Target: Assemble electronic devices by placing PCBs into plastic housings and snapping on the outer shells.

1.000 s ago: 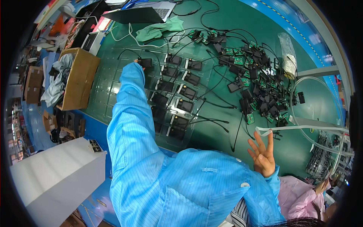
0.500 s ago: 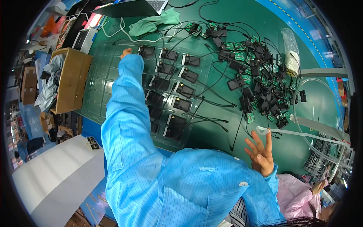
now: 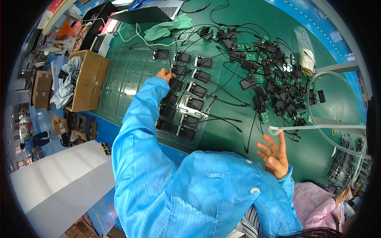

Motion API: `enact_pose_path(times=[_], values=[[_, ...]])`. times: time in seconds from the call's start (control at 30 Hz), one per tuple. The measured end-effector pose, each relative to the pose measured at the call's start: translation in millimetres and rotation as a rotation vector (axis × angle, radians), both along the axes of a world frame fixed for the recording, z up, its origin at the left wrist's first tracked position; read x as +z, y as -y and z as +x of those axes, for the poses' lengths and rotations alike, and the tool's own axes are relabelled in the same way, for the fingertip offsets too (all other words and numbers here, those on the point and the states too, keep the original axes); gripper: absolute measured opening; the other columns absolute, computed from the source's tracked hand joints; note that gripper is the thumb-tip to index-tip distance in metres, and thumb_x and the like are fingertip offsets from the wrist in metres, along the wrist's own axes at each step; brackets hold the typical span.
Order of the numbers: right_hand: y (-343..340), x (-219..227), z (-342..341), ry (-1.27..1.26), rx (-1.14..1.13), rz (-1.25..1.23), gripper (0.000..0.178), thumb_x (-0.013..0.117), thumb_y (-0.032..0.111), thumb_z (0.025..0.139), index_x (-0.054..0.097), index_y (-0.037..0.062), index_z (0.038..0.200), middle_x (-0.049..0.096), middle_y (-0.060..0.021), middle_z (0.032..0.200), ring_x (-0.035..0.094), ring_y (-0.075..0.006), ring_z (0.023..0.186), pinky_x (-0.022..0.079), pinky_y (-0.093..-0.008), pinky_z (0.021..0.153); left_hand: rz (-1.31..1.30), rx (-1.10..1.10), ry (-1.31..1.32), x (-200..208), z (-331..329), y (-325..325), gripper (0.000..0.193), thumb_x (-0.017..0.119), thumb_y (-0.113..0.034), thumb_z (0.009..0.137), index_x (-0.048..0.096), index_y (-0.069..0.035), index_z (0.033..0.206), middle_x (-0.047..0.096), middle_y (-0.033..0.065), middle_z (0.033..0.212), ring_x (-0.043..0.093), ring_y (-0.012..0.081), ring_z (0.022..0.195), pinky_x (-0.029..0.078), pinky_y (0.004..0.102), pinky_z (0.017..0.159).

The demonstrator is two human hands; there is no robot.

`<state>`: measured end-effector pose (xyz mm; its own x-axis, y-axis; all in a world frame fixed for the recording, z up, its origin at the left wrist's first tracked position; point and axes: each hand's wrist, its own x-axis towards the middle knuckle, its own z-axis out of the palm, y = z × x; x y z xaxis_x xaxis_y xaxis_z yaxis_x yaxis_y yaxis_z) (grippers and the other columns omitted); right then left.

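In the clear plastic tray (image 3: 119,92), black box-shaped modules with cables sit in rows. My left hand (image 3: 164,74) reaches over it, fingers bent together at the edge of a black module (image 3: 176,84) in the left row. What lies between those fingertips is too small to make out. Off to the right, my right hand (image 3: 276,158) is raised above the green table with its fingers apart. A white strip (image 3: 305,127) meets the tip of its index finger and runs away to the right; the hand does not grip it.
A heap of black modules and green circuit boards (image 3: 278,85) covers the table's right side. A laptop (image 3: 147,15) and green cloth (image 3: 168,27) lie at the back. Left of the tray stands a cardboard box (image 3: 90,81). A person in a pink sleeve (image 3: 315,202) is at lower right.
My left hand has come nearer and to the right, from the tray's far end to a module in the left row. The right hand stays about where it was. The view has shifted slightly.
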<state>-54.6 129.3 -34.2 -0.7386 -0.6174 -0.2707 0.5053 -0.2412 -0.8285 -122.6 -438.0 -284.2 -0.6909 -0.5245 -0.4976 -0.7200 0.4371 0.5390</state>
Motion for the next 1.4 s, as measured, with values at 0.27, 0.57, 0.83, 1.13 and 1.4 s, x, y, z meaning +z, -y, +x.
enact_pose_path(times=[0.27, 0.57, 0.83, 1.13, 1.4], values=[[-3, 8, 9, -0.04, -0.082, -0.006, 0.097, 0.06, 0.005, 0.081, -0.005, 0.0204, 0.152, 0.027, -0.0195, 0.148, 0.045, -0.0329, 0.125, 0.043, -0.0377, 0.096, -0.458, -0.652, -0.324, 62, 39, -1, 0.063, 0.069, 0.0, 0.059, 0.05, -0.014, 0.118, 0.054, 0.0081, 0.117, 0.058, 0.0314, 0.1, 0.048, 0.0354, 0.088], [34, 31, -18, -0.355, 0.032, 0.178, 0.081, 0.058, 0.005, 0.086, 0.011, 0.0105, 0.152, 0.019, -0.0163, 0.153, 0.052, -0.0288, 0.113, 0.046, -0.0396, 0.093, -0.208, -0.868, -1.047, 256, 64, -177, 0.061, 0.066, 0.007, 0.052, 0.058, -0.008, 0.111, 0.044, 0.0129, 0.135, 0.055, 0.0302, 0.112, 0.047, 0.0352, 0.093], [51, 51, -5, -0.227, 0.068, 0.181, 0.087, 0.054, 0.003, 0.088, -0.001, 0.0194, 0.152, 0.06, -0.0219, 0.116, 0.061, -0.0286, 0.098, 0.051, -0.0307, 0.077, -0.089, -0.83, -1.154, 277, 78, -311, 0.074, 0.073, -0.002, 0.06, 0.048, -0.004, 0.129, 0.045, 0.0179, 0.137, 0.048, 0.0305, 0.121, 0.043, 0.0378, 0.098], [46, 14, 16, -0.118, -0.268, -0.214, 0.095, 0.06, -0.006, 0.08, 0.003, 0.0151, 0.152, 0.06, -0.0228, 0.117, 0.062, -0.0305, 0.103, 0.052, -0.031, 0.081, 1.49, -0.111, -0.898, 250, 106, -400, 0.077, 0.068, -0.015, 0.08, 0.029, -0.007, 0.145, 0.043, 0.0156, 0.139, 0.049, 0.0283, 0.118, 0.041, 0.0385, 0.097], [45, 28, 26, -0.366, -0.339, 0.035, 0.097, 0.061, -0.006, 0.078, 0.002, 0.0166, 0.152, 0.065, -0.017, 0.105, 0.063, -0.0244, 0.091, 0.049, -0.0273, 0.082, 1.406, -0.008, -0.967, 266, 122, -417, 0.068, 0.061, -0.014, 0.086, 0.029, -0.005, 0.145, 0.048, 0.0211, 0.132, 0.053, 0.0317, 0.114, 0.044, 0.0446, 0.094]])
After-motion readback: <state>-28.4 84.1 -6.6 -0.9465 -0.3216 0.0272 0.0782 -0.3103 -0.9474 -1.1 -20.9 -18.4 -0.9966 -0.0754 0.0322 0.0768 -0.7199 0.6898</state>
